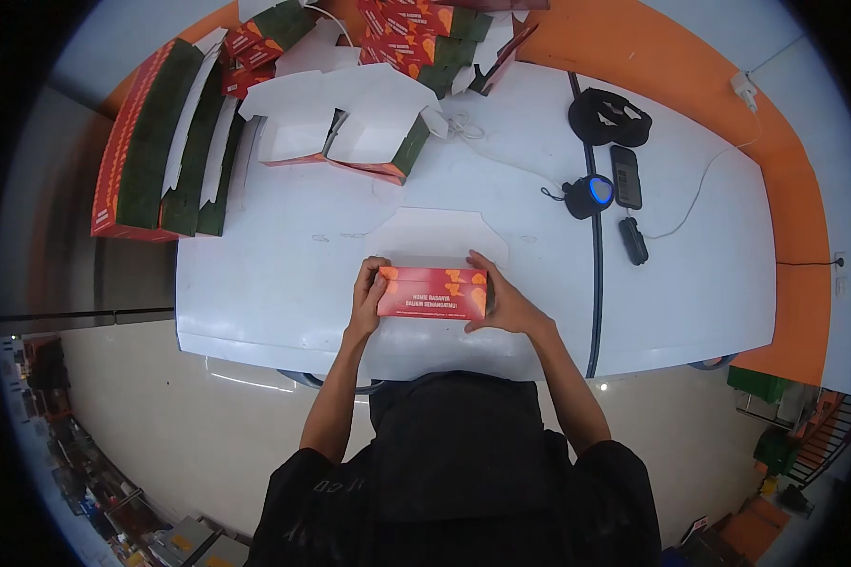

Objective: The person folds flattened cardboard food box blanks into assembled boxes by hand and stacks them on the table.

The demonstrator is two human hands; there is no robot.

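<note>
A red cardboard box point(433, 295) with orange patches and white print sits at the front middle of the white table point(293, 283). Its white flap point(435, 234) stands out on the far side. My left hand point(369, 291) grips the box's left end, fingers bent round the edge. At the right end, my right hand point(503, 300) holds the box, with the thumb at the near corner and fingers at the far corner. The inside of the box cannot be seen.
Partly folded boxes point(350, 132) lie behind, with upright boxes point(147, 142) at the left and more red boxes point(411, 38) at the back. To the right are a blue-lit round device point(591, 194), a phone point(625, 177), a black cap point(607, 118) and cables.
</note>
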